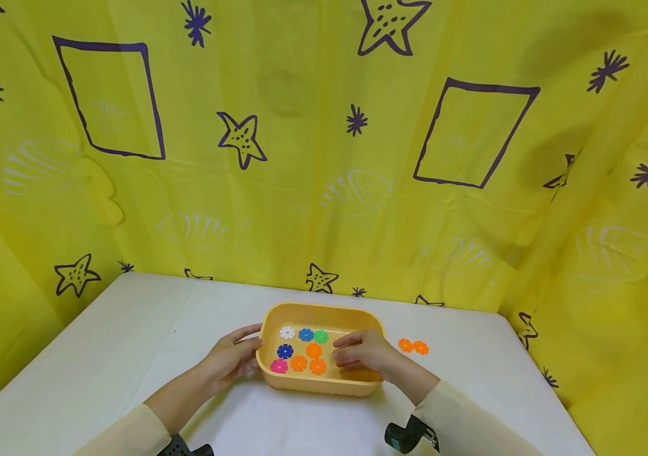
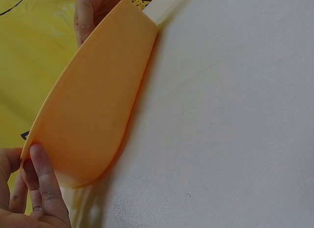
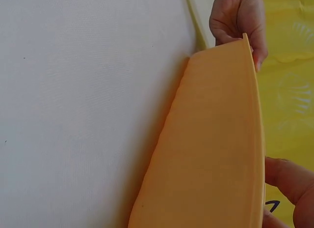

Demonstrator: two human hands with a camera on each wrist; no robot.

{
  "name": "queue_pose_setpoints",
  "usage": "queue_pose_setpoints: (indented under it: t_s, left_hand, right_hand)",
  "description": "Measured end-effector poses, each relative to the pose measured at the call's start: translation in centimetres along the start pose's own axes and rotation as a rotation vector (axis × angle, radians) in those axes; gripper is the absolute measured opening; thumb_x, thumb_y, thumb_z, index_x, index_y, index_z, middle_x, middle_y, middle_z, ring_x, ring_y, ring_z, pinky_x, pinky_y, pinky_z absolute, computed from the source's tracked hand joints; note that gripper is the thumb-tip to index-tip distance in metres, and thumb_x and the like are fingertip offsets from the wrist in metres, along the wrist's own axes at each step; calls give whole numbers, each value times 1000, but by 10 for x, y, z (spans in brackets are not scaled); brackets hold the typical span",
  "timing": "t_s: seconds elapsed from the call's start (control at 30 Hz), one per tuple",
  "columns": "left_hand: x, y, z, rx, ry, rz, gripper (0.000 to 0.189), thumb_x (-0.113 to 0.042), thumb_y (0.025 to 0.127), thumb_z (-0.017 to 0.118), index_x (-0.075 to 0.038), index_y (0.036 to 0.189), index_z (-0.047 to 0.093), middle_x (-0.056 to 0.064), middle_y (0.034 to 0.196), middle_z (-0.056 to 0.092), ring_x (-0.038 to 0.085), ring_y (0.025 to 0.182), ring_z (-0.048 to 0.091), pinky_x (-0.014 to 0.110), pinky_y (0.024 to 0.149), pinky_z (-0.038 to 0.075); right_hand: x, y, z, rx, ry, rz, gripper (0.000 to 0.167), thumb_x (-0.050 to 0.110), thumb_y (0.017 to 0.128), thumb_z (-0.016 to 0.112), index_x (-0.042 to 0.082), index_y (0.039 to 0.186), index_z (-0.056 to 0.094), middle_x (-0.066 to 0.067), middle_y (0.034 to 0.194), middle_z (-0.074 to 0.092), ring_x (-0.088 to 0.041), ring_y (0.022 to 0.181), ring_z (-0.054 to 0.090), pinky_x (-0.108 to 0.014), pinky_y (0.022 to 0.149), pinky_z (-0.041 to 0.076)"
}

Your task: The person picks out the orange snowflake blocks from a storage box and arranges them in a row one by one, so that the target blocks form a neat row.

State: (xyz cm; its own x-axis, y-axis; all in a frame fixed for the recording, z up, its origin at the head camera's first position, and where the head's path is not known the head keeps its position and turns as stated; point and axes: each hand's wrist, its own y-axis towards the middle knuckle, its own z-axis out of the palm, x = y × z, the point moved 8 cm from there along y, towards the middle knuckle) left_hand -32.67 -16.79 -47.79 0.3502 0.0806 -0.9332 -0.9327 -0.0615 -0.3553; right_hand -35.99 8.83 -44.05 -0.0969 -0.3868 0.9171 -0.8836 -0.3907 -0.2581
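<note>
Grips the orange tray (image 1: 319, 384) by its left rim with the left hand (image 1: 231, 356), probably to steady it on the counter (image 1: 170, 316) for the right hand (image 1: 368, 352) bent inside, right of the coloured discs (image 1: 298, 363) and left of two outlying orange discs (image 1: 406, 345), but cannot tell whether pinching anything there.

One wide, two close

The head view looks forward and down over the left hand (image 1: 235, 358) and right hand (image 1: 365, 352), to the yellow star-printed fabric curtain (image 1: 289, 209). Each wrist view, from close by its hand, looks along the rounded orange plastic tray (image 2: 103, 90) toward the other hand; both share its outer wall.
</note>
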Motion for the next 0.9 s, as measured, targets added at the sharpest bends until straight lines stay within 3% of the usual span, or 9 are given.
queue_pose_setpoints:
  t_s: [0.2,0.47,0.9]
  left_hand:
    - [0,1,0,1,-9,1,47,-13,96,61,-7,141,50,10,97,69,12,61,58,18,55,49]
    - [0,0,1,5,-4,4,47,-13,96,60,-7,141,50,12,101,68,12,63,59,18,56,50]
    - [-1,0,1,3,3,-2,47,-14,96,61,-8,142,49,13,105,68,12,66,60,19,58,51]
  right_hand:
    - [-3,4,4,-22,-17,8,33,6,88,70,-11,116,64,-13,95,73,-26,85,72,-40,81,60]
    - [-5,7,8,-44,-14,4,31,4,87,71,-11,114,66,-14,96,73,-20,81,70,-37,81,60]
    - [-9,13,12,-135,-65,-7,27,5,79,80,-8,102,71,-6,85,70,-13,68,64,-29,69,60]
